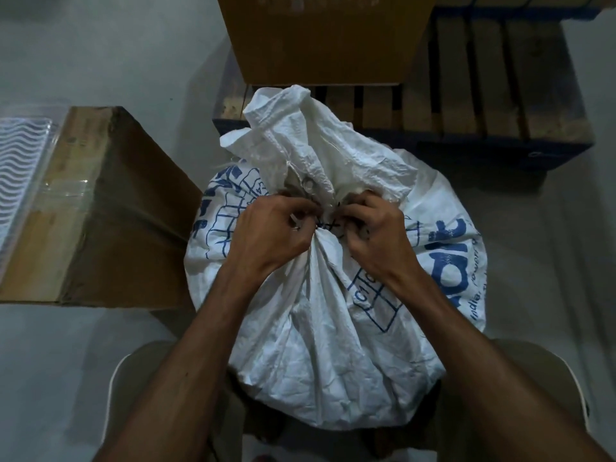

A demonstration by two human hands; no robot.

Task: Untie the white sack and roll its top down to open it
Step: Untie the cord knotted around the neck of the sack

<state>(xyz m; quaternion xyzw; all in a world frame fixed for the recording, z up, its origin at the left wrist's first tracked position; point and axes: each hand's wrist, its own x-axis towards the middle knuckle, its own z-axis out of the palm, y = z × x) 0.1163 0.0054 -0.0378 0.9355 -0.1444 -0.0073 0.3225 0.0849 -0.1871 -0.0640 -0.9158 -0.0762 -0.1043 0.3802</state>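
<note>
A: Where is the sack?

B: A full white sack [333, 311] with blue print stands on the floor between the person's knees, neck pointing up and away.

A: And the hands?

B: Both meet at the cinched neck. The left hand [270, 235] and right hand [373, 231] are curled, fingertips pinching at a dark tie [328, 225] between them. Neither is nearer; the knot sits midway.

A: Is it open?

B: No. The loose top [300, 128] flops beyond the knot. Further off lie cardboard boxes [110, 208] and a wooden pallet [483, 95].
</note>
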